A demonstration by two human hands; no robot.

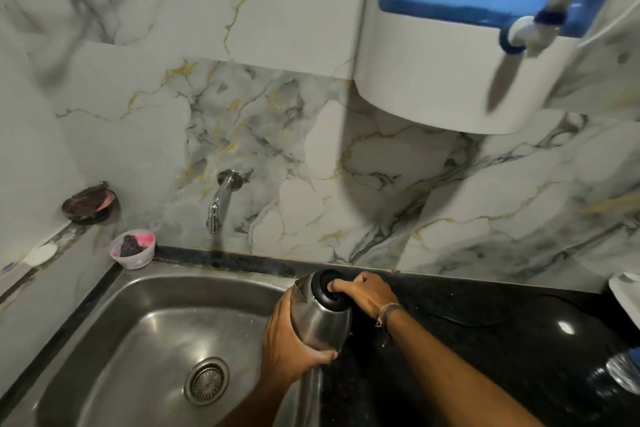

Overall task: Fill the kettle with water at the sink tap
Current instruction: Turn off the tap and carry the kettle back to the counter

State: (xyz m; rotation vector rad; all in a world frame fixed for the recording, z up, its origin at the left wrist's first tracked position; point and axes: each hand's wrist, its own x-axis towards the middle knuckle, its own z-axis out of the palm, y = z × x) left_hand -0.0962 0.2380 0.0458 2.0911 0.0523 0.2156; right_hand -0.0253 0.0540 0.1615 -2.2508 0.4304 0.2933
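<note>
Both hands have a grip on the steel kettle [320, 317]: left hand [284, 350] wraps its body, right hand [369, 293] clamps the black top; it's tilted over the sink [145, 333] edge beside the black tabletop [485, 322]; tap [220, 203] well apart.

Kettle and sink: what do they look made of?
The kettle body looks like brushed stainless steel, with soft grey streaked reflections; its lid looks like matte black plastic, though I can't be sure. The sink looks like stainless steel too, satin and scuffed, showing dull highlights around the drain. The left hand and right hand hold the kettle.
</note>
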